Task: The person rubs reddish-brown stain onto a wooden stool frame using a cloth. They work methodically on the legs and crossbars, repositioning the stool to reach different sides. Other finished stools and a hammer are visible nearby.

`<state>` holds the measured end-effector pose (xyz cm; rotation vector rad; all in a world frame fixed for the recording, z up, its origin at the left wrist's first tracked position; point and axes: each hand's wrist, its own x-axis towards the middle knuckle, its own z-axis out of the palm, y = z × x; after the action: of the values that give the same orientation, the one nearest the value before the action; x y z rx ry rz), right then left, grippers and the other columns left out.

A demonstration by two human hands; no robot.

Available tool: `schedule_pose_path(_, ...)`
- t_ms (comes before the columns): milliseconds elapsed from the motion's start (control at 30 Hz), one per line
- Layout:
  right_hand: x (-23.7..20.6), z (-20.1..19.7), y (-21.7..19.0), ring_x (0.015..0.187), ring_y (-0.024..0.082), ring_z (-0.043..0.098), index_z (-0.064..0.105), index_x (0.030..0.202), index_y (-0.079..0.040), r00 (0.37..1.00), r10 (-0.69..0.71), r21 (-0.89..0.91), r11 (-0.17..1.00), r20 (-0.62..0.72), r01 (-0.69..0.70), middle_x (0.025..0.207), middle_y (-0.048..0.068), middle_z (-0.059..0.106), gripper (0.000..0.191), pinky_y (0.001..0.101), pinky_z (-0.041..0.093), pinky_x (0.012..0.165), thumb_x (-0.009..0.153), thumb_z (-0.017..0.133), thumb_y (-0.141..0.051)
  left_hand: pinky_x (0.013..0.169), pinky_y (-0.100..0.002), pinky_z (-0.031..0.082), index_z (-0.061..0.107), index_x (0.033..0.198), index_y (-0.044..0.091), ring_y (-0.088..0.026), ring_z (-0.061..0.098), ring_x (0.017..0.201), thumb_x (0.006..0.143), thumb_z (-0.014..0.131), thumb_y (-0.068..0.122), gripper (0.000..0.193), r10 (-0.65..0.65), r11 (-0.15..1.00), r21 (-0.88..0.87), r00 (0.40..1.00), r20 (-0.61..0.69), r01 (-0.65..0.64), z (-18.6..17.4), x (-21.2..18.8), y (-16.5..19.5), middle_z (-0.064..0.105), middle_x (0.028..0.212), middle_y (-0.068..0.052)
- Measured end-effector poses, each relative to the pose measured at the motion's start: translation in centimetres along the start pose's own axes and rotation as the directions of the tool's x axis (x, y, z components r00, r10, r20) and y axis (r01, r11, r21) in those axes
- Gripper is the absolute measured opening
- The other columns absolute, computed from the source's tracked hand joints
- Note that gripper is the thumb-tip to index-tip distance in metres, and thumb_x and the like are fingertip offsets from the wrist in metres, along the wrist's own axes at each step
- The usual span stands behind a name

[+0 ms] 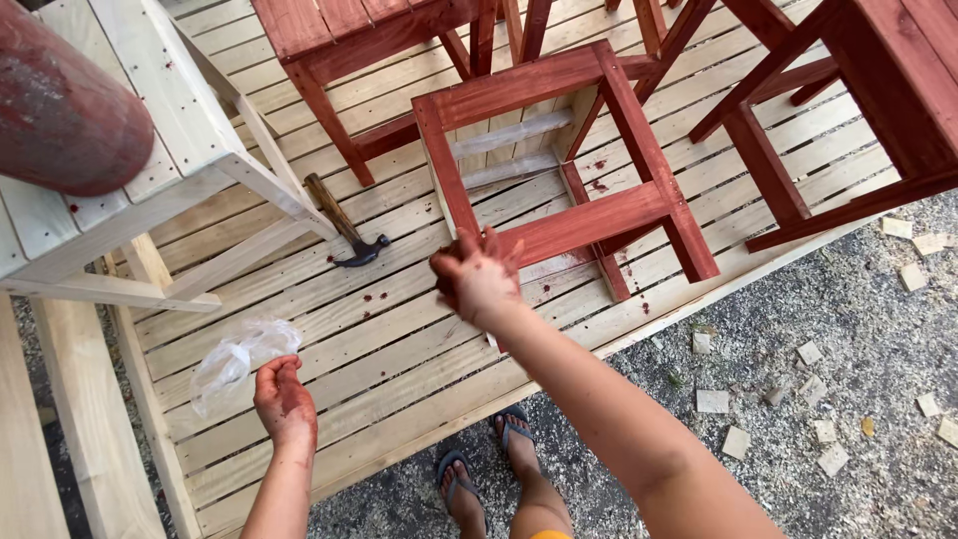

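The right hand [477, 277] is seen with its fingers spread and slightly curled, stained red, and nothing is gripped; the fingertips lie just at the near rail of the red stool [559, 160], though contact cannot be confirmed from this view. The right arm is stretched forward from the lower right, with the wrist bent so that the back of the hand is turned toward the camera. The left hand [282, 394] is held lower, also stained red, with its fingers loosely curled and half open; a crumpled clear plastic bag [235, 361] is touched or lightly pinched at the fingertips, and which of the two cannot be told. The left forearm rises from the bottom edge, pointing up toward the bag. The stool lies tipped on the slatted deck [399, 339], its open frame facing up, with more red furniture beyond it. A hammer [344, 228] rests on the deck between the two hands and farther off, beside an unpainted wooden piece [150, 150]. Red drips are scattered over the slats. Two feet in sandals [489, 469] stand on gravel at the deck's edge, and small wood offcuts [818, 429] are strewn to the right.
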<state>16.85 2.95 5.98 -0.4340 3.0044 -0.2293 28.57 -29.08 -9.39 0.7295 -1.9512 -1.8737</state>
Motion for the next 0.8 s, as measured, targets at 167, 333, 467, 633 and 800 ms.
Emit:
schedule_pose_path(167, -0.6, 1.7, 1.1, 0.132, 0.039, 0.05, 0.069, 0.121, -0.039, 0.984, -0.077, 0.083, 0.994, 0.161, 0.065, 0.144, 0.005, 0.055, 0.024, 0.0536, 0.053, 0.101, 0.099, 0.067, -0.03, 0.098, -0.026, 0.044, 0.062, 0.108, 0.002, -0.013, 0.059, 0.104, 0.105, 0.058, 0.009, 0.009, -0.016, 0.999, -0.039, 1.0, 0.016, 0.017, 1.2, -0.1, 0.0, 0.065, 0.108, -0.004)
schedule_pose_path(333, -0.7, 1.3, 11.0, 0.108, 0.027, 0.066, 0.076, 0.109, -0.038, 0.982, -0.017, 0.273, 0.96, -0.188, 0.069, 0.126, 0.0, 0.065, 0.034, 0.0487, 0.06, 0.083, 0.079, 0.081, -0.052, 0.101, -0.026, 0.046, 0.062, 0.108, 0.002, -0.013, 0.059, 0.104, 0.106, 0.058, 0.007, 0.007, 0.04, 0.992, -0.118, 0.999, 0.035, -0.036, 2.7, 0.7, 0.4, 0.066, 0.107, -0.005)
schedule_pose_path(467, -3.3, -1.9, 24.6, 0.113, 0.027, 0.067, 0.076, 0.117, -0.035, 0.918, 0.039, 0.122, 0.992, -0.395, 0.01, 0.128, 0.001, 0.071, 0.035, 0.0468, 0.062, 0.083, 0.084, 0.081, -0.041, 0.099, -0.027, 0.047, 0.062, 0.108, 0.002, -0.014, 0.061, 0.103, 0.105, 0.057, 0.005, 0.007, 0.0, 1.0, -0.027, 1.0, -0.012, 0.0, 4.3, 0.6, 0.3, 0.067, 0.107, -0.006)
schedule_pose_path(633, -6.5, -3.9, 37.1, 0.105, 0.046, 0.062, 0.074, 0.113, -0.029, 0.845, 0.482, -0.208, 0.824, -0.233, -0.527, 0.119, 0.014, 0.062, 0.039, 0.0575, 0.058, 0.068, 0.077, 0.086, -0.04, 0.1, -0.027, 0.047, 0.061, 0.106, 0.002, -0.014, 0.062, 0.103, 0.104, 0.056, 0.004, 0.005, -0.011, 0.999, -0.05, 1.0, -0.011, 0.011, 7.2, 0.2, 0.3, 0.067, 0.107, -0.006)
schedule_pose_path(800, -8.3, -5.2, 41.8, 0.107, 0.039, 0.067, 0.074, 0.111, -0.025, 0.671, 0.641, 0.121, 0.75, -0.373, -0.65, 0.124, 0.012, 0.065, 0.036, 0.0508, 0.059, 0.082, 0.078, 0.087, -0.033, 0.099, -0.027, 0.047, 0.061, 0.103, 0.002, -0.014, 0.062, 0.102, 0.106, 0.055, 0.006, 0.008, 0.025, 0.995, 0.094, 1.0, 0.01, -0.025, 8.6, 0.3, 1.2, 0.067, 0.106, -0.006)
